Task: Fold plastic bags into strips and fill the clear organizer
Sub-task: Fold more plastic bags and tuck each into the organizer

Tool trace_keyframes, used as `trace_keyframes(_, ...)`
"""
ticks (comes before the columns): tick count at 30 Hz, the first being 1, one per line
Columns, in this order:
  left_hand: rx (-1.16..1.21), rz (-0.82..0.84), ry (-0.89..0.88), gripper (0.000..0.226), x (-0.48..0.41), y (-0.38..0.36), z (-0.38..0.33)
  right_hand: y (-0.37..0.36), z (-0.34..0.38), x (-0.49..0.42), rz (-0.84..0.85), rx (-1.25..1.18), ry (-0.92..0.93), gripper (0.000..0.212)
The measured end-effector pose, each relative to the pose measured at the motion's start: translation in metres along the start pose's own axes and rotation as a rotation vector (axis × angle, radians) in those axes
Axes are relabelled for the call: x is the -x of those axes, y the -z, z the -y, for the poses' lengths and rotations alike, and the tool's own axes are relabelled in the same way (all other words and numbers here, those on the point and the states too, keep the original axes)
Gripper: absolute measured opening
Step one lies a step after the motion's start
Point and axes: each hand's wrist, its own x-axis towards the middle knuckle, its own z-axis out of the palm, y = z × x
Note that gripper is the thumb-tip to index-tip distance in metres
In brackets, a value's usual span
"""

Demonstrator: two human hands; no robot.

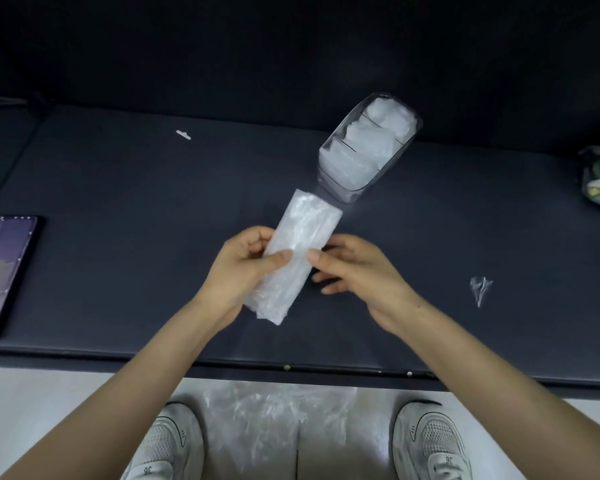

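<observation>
Folded plastic bag strip (300, 251), translucent white, long, held slanted above the dark table, clear organizer (368, 148) just beyond, holding white folded bags

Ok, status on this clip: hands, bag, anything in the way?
Left hand grips folded bag strip mid-length; right hand pinches its edge. Clear organizer just beyond, part filled. Nothing between them.

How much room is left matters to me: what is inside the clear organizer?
The clear organizer holds folded white plastic bags, several bundles side by side. The top ones cover whatever lies beneath, so the count cannot be seen.
</observation>
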Motion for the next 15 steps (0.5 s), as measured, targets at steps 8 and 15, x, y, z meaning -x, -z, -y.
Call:
trace_keyframes(8, 0.146, -0.1, 0.057, 0.014, 0.006, -0.014, 0.002, -0.024, -0.005, -0.002, -0.125, -0.15, 0.037, 0.011)
trace_keyframes(15, 0.328, 0.048, 0.209, 0.033, 0.005, -0.007, -0.009, -0.019, -0.006, -0.005, -0.114, -0.201, 0.223, 0.017)
